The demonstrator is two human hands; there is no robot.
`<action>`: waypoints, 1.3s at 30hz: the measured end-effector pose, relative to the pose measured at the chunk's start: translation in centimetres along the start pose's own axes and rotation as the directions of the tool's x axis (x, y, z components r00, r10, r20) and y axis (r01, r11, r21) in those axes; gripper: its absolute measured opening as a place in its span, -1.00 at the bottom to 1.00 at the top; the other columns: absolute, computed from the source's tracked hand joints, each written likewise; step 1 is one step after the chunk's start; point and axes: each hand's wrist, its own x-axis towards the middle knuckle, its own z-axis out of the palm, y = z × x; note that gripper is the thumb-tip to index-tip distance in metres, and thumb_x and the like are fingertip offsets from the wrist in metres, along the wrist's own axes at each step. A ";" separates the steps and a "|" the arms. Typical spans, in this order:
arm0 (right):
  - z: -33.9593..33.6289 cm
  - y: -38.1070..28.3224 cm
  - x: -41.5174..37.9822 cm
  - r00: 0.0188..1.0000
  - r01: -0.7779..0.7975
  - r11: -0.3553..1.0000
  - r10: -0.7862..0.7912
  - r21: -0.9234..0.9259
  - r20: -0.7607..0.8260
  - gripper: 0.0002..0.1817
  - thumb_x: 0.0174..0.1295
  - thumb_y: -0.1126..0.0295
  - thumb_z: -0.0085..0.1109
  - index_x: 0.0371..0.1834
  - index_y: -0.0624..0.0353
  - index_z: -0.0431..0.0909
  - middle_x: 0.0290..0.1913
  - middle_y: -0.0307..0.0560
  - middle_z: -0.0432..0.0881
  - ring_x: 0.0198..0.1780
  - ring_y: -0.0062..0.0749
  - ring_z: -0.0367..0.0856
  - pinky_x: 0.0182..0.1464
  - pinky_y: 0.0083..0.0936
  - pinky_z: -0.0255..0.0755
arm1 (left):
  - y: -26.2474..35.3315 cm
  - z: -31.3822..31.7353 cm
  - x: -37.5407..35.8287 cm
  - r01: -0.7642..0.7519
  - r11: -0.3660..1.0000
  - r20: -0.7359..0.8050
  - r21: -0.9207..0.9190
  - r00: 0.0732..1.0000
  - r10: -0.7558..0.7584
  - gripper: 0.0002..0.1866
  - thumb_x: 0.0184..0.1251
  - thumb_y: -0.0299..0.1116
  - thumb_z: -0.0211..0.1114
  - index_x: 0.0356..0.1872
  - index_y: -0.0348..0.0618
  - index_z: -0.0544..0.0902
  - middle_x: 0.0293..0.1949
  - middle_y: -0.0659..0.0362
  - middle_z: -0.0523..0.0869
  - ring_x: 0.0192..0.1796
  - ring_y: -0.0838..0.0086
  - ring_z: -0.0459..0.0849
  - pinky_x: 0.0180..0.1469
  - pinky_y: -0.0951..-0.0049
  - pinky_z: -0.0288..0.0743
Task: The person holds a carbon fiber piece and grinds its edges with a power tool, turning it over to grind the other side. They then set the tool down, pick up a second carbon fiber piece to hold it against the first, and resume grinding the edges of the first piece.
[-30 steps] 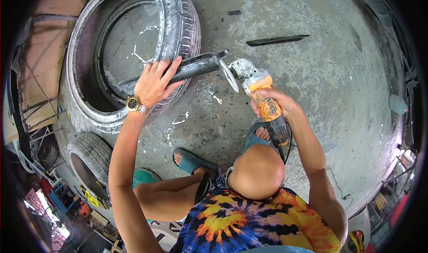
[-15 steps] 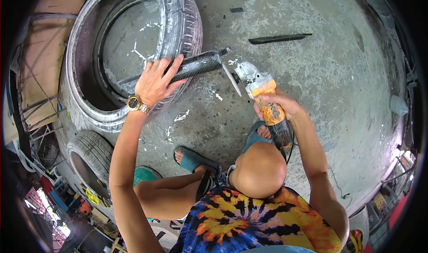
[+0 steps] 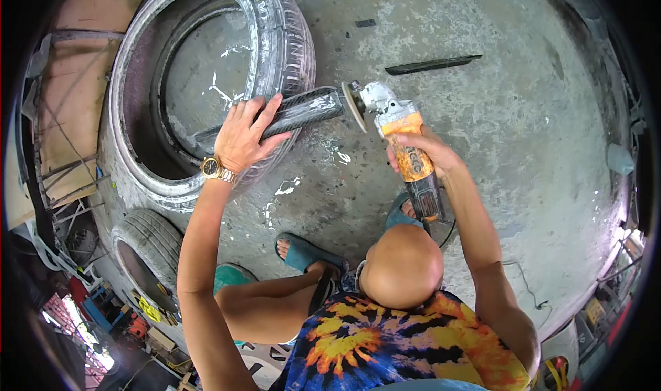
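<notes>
My left hand (image 3: 241, 136) lies with fingers spread on a dark, glossy strip with a carbon-fibre weave (image 3: 310, 108), pressing it onto the side of a large tyre (image 3: 292, 39). In my right hand (image 3: 430, 150) is an angle grinder (image 3: 413, 160) with an orange body and a grey metal head. My fingers wrap its orange body. The grinder's disc (image 3: 354, 107) stands edge-on at the strip's right end, overlapping it in this view. The strip's left part is partly hidden beneath my left hand.
A thin dark strip (image 3: 434, 65) and a small dark scrap (image 3: 365, 23) lie on the concrete floor (image 3: 509, 115). A smaller tyre (image 3: 155, 225) rests at lower left. A cord (image 3: 525, 281) lies at right. Wooden panels (image 3: 82, 88) stand along the left edge.
The grinder has moved up and slightly left, its disc now higher at the strip's end. My left hand stays on the strip. The whole view has shifted slightly.
</notes>
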 end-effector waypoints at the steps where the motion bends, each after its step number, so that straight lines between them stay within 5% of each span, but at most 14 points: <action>1: -0.1 0.0 0.2 0.999 0.029 0.999 -0.030 -0.033 -0.045 -0.52 0.29 0.20 0.44 0.11 0.27 0.50 -0.30 -0.03 0.68 -0.34 -0.39 0.73 -0.30 -0.42 0.68 | -0.2 0.0 -0.1 0.039 0.997 0.001 -0.070 0.999 -0.039 -0.15 0.19 0.06 0.49 0.47 -0.09 0.45 0.04 0.02 0.58 -0.02 0.11 0.56 0.08 0.16 0.47; 6: -0.1 0.0 1.0 0.970 0.176 0.974 -0.196 -0.146 -0.141 -0.52 0.26 0.32 0.44 0.12 0.27 0.44 -0.32 -0.05 0.66 -0.35 -0.38 0.72 -0.32 -0.40 0.64 | -1.2 -0.1 -0.7 0.157 0.955 0.079 -0.250 0.987 -0.141 -0.13 0.18 0.07 0.48 0.41 -0.27 0.44 0.14 -0.16 0.54 0.12 -0.13 0.52 0.25 0.02 0.40; 15: 0.5 -1.7 2.3 0.966 0.250 0.942 -0.260 -0.225 -0.013 -0.54 0.18 0.28 0.52 0.04 0.24 0.54 -0.24 -0.15 0.67 -0.31 -0.50 0.68 -0.25 -0.44 0.60 | -1.6 0.2 -0.8 0.161 0.963 0.124 -0.217 0.983 -0.137 -0.10 0.17 0.04 0.49 0.45 -0.28 0.39 0.12 -0.17 0.59 0.07 -0.12 0.52 0.22 0.00 0.36; 17: 0.7 -2.3 2.4 0.964 0.261 0.921 -0.261 -0.288 0.040 -0.53 0.17 0.26 0.54 0.04 0.23 0.55 -0.22 -0.17 0.67 -0.29 -0.51 0.67 -0.22 -0.44 0.59 | -1.4 0.3 -0.4 0.044 0.983 -0.012 -0.177 0.999 -0.047 -0.10 0.17 0.12 0.48 0.44 -0.25 0.43 -0.09 -0.08 0.59 -0.12 0.02 0.51 0.01 0.08 0.40; 36: 1.0 -2.2 3.1 0.948 0.296 0.890 -0.319 -0.348 -0.009 -0.53 0.17 0.36 0.50 0.08 0.27 0.51 -0.19 -0.16 0.66 -0.29 -0.50 0.67 -0.19 -0.45 0.61 | -1.2 0.2 -0.4 0.100 0.977 0.026 -0.189 0.995 -0.097 -0.10 0.16 0.13 0.47 0.42 -0.26 0.45 -0.12 -0.08 0.59 -0.12 -0.01 0.53 0.02 0.07 0.41; 39: 1.3 -2.1 3.1 0.938 0.309 0.871 -0.346 -0.383 -0.031 -0.37 0.12 0.27 0.57 0.19 0.28 0.49 -0.07 -0.13 0.67 -0.22 -0.49 0.65 -0.14 -0.43 0.57 | -1.3 0.2 -0.5 0.092 0.977 0.022 -0.195 0.996 -0.089 -0.10 0.16 0.13 0.47 0.42 -0.27 0.45 -0.12 -0.08 0.59 -0.12 -0.01 0.53 0.01 0.07 0.41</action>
